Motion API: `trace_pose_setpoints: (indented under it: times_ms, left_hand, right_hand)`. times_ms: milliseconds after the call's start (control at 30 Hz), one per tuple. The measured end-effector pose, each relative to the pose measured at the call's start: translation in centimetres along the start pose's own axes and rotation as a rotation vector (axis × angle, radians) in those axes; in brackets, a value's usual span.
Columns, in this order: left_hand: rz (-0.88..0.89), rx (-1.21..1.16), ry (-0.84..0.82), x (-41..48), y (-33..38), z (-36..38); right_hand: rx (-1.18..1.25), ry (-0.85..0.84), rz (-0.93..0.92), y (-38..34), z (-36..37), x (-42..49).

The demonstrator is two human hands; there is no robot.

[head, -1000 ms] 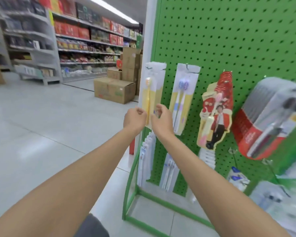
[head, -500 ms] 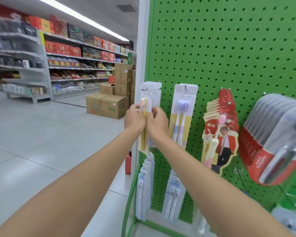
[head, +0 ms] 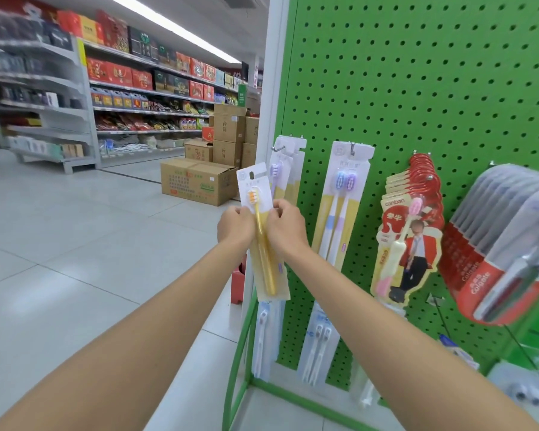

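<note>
At the left edge of the green pegboard (head: 417,73), the yellow toothbrush pack (head: 265,269) is held in front of the board, with its top tilted slightly to the left. Its top edge sits below and left of a metal hook (head: 277,148). The left hand (head: 235,227) grips the pack's left edge with curled fingers. The right hand (head: 288,228) grips the right edge the same way, and both sit just below the brush head. Behind the pack, similar hanging packs (head: 290,169) occupy that hook. To the right hangs a twin-brush pack (head: 339,209), then a row of red packs (head: 423,181), then a thick stack of red-and-grey packs (head: 504,237) at the far right. Far left — a cardboard box (head: 196,181) stands on the tiled floor (head: 75,244), with stocked shelves (head: 122,98) beyond.
</note>
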State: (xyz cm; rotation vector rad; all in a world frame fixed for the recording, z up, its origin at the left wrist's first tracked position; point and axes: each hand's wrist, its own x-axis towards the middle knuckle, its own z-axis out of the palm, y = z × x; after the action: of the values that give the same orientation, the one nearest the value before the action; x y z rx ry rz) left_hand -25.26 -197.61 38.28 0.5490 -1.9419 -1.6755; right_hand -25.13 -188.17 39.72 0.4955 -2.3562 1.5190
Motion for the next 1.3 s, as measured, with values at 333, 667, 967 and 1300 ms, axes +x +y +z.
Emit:
trace_pose_setpoints:
  times_ms: [333,667,967,1300]
  left_hand:
    - [-0.059,-0.120,-0.368,-7.3,-9.3,-1.8]
    - [-0.048,0.057,-0.660,-11.1,-9.7,-1.2]
    - [-0.112,-0.011,-0.628,-12.6,-11.3,-1.8]
    - [-0.246,-0.263,-0.370,-12.2,-11.3,-1.3]
  right_hand:
    - [0.165,-0.174,0.238,7.1,-1.5,-9.9]
    - [0.690,-0.117,0.547,11.2,-4.8,-13.0]
    - [0.652,-0.227,0.557,12.0,-5.8,-14.5]
    - [0.414,-0.573,0.621,14.0,-4.8,-17.9]
